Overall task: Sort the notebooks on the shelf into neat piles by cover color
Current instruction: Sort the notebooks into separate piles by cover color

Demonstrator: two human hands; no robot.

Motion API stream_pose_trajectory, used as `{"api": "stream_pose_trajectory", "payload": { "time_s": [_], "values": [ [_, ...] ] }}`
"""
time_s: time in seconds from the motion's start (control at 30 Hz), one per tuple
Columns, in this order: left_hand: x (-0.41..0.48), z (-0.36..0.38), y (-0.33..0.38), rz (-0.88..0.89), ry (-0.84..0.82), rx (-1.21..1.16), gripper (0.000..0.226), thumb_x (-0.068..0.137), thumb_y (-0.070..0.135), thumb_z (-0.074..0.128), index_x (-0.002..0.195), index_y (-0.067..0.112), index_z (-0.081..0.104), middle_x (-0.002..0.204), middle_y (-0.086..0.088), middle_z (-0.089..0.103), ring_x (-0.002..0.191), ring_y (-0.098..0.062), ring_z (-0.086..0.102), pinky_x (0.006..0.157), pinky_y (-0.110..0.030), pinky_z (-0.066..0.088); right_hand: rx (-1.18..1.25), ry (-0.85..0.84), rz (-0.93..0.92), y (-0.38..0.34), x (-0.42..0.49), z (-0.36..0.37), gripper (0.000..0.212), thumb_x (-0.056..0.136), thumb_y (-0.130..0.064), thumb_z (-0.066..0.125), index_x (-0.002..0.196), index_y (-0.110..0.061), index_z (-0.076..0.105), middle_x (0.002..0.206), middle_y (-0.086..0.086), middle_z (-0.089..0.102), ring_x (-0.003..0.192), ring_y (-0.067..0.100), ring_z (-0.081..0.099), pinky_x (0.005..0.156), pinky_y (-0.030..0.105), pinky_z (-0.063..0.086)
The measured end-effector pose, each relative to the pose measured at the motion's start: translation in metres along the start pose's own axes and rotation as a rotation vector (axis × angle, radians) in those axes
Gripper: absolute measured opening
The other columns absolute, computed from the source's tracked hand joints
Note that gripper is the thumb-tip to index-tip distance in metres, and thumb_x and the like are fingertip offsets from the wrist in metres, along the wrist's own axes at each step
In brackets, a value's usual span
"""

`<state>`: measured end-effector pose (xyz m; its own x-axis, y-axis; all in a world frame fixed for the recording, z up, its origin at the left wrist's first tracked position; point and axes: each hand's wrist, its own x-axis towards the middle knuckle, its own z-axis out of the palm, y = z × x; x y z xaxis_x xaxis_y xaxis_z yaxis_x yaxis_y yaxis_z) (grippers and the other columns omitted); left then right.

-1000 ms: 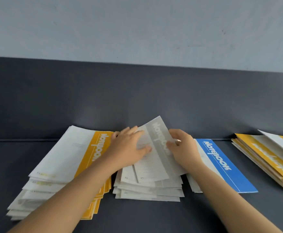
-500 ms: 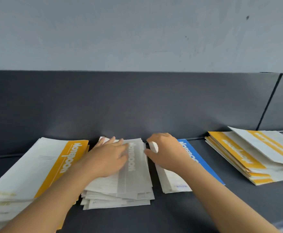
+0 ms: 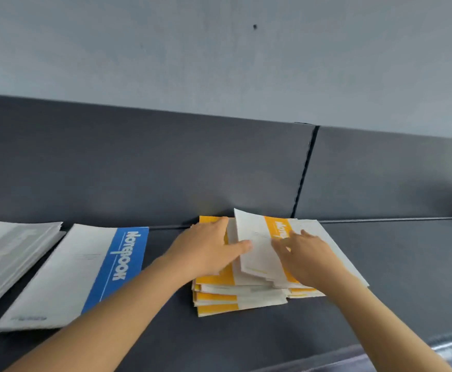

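An untidy pile of yellow-and-white notebooks (image 3: 219,299) lies on the dark shelf (image 3: 393,277), right of centre. My left hand (image 3: 208,248) lies flat on the pile's left side, fingers straight, thumb against the top notebook (image 3: 257,245). My right hand (image 3: 305,253) rests on that top notebook's right part with fingers spread. The top notebook sits skewed on the pile. A blue-and-white notebook (image 3: 80,272) lies to the left, and a grey-and-white pile (image 3: 7,253) at the far left edge.
The shelf's dark back panel (image 3: 165,167) rises right behind the piles, with a vertical seam (image 3: 305,170) behind the yellow pile. Bare shelf stretches to the right of the yellow pile. The shelf's front edge (image 3: 450,345) shows at lower right.
My view and both hands have shifted right, from the grey pile and the blue notebook to the yellow pile. The grey pile now lies at the far left.
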<state>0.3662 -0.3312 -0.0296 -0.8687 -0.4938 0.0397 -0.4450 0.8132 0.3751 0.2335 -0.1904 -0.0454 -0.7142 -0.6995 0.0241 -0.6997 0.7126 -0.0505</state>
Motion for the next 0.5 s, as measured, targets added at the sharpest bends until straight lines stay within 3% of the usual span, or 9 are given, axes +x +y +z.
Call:
{"api": "stream_pose_trajectory", "payload": {
  "time_s": [0.13,0.2,0.27,0.3,0.37,0.43,0.5],
  "values": [
    [0.022,0.019,0.033,-0.123,0.049,-0.452,0.071,0.088,0.038,0.067,0.144,0.019,0.030,0.121,0.011,0.056,0.105,-0.010,0.051,0.071,-0.022,0.041,0.139,-0.089,-0.131,0.021,-0.002,0.008,0.042,0.102,-0.033,0.018,0.132,-0.021,0.046,0.141,-0.003,0.044,0.140,0.026,0.023,0.116,0.046,0.011],
    [0.032,0.027,0.037,-0.191,0.078,-0.614,0.065,0.086,0.022,0.071,0.139,0.013,0.035,0.109,0.014,0.057,0.098,-0.010,0.054,0.066,-0.018,0.044,0.228,-0.048,-0.161,0.024,0.001,0.011,0.041,0.101,-0.039,0.019,0.113,-0.023,0.055,0.122,-0.006,0.055,0.133,0.026,0.035,0.111,0.042,0.024],
    [0.039,0.031,0.035,-0.236,0.072,-0.735,0.048,0.085,0.011,0.069,0.128,0.011,0.046,0.115,0.003,0.063,0.102,-0.014,0.060,0.077,-0.027,0.051,0.307,-0.006,-0.170,0.020,0.002,0.012,0.040,0.099,-0.044,0.025,0.093,-0.019,0.055,0.095,-0.003,0.055,0.106,0.026,0.052,0.089,0.036,0.039],
    [0.040,0.031,0.035,-0.236,0.063,-0.789,0.043,0.086,0.006,0.066,0.125,0.013,0.049,0.120,-0.001,0.064,0.104,-0.017,0.061,0.082,-0.030,0.052,0.345,0.019,-0.156,0.018,0.002,0.012,0.040,0.098,-0.046,0.027,0.091,-0.018,0.055,0.093,-0.002,0.054,0.100,0.025,0.052,0.083,0.035,0.040],
    [0.033,0.025,0.033,-0.225,0.083,-0.869,0.044,0.087,0.001,0.062,0.127,0.017,0.051,0.122,-0.001,0.064,0.106,-0.018,0.063,0.083,-0.031,0.053,0.411,0.080,-0.138,0.012,0.003,0.011,0.040,0.097,-0.048,0.031,0.106,-0.020,0.057,0.115,0.001,0.054,0.111,0.026,0.049,0.088,0.035,0.039],
    [0.019,0.012,0.026,-0.198,0.113,-0.926,0.047,0.088,0.000,0.061,0.129,0.022,0.050,0.120,0.001,0.065,0.107,-0.019,0.064,0.085,-0.033,0.055,0.499,0.145,-0.128,0.001,0.002,0.005,0.044,0.096,-0.049,0.039,0.129,-0.024,0.051,0.144,0.000,0.039,0.122,0.025,0.045,0.091,0.033,0.037],
    [0.002,-0.004,0.010,-0.175,0.141,-0.946,0.046,0.090,0.002,0.061,0.128,0.025,0.051,0.119,0.002,0.066,0.107,-0.019,0.064,0.083,-0.034,0.055,0.647,0.204,-0.127,-0.016,0.000,-0.003,0.047,0.092,-0.046,0.050,0.134,-0.023,0.049,0.148,-0.002,0.034,0.121,0.023,0.047,0.088,0.031,0.037]
  ]
}}
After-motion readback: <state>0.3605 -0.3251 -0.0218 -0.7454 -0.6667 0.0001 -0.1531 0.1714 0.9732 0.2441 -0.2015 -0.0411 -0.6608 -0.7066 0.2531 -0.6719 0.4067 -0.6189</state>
